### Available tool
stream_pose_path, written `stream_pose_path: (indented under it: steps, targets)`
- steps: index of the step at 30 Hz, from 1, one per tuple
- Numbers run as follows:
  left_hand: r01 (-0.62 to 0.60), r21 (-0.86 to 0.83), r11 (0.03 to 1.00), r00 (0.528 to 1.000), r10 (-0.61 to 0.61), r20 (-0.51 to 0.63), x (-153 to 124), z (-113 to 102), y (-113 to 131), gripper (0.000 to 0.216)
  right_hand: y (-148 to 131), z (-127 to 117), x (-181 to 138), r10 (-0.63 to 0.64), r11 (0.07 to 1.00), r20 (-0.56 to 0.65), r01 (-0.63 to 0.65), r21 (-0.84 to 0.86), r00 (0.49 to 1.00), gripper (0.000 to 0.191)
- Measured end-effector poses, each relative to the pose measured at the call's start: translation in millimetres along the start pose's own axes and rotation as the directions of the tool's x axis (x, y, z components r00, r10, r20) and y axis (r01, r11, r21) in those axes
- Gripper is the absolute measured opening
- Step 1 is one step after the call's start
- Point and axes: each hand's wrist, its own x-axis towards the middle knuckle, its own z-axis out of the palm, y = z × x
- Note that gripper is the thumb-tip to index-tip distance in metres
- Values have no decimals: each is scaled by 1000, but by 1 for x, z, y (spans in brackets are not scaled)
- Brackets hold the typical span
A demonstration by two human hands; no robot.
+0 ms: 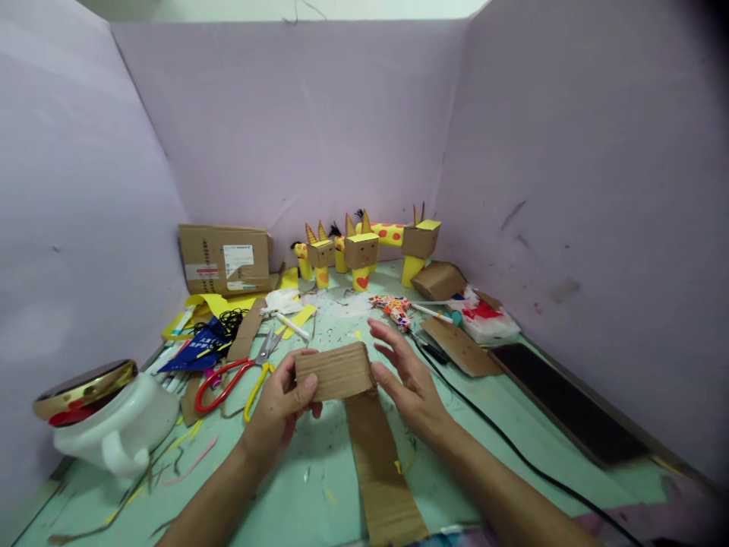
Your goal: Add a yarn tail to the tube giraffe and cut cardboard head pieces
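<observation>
My left hand (288,393) grips the left end of a folded cardboard piece (335,372), thumb on its front face and fingers behind. From under that piece a long cardboard strip (379,463) runs down to the table's front edge; whether the two are joined I cannot tell. My right hand (407,376) is beside the folded piece's right end, its fingers spread and the thumb close to the corner. Left of my left hand lie scissors (225,387) with red and yellow handles, their blades apart.
Several yellow cardboard animal figures (360,254) stand at the back. A patterned glue gun (392,310) lies mid-table, its black cable (501,437) curving to the front right. A white pot (117,429) sits left, a dark flat panel (563,403) right, a cardboard box (225,258) back left.
</observation>
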Motion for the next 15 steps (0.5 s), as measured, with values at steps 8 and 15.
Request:
stream_pose_path:
  steps: [8,15]
  targets:
    - [223,-75,972,971,-216,100,-2,22,-1,37,-1,-10,-9,-229,914,161,269,-304,960,60]
    - [-52,662,748,999,34,39,-11,10,-24,44,16,-15,-37,127,975,165,-92,-203,978,52]
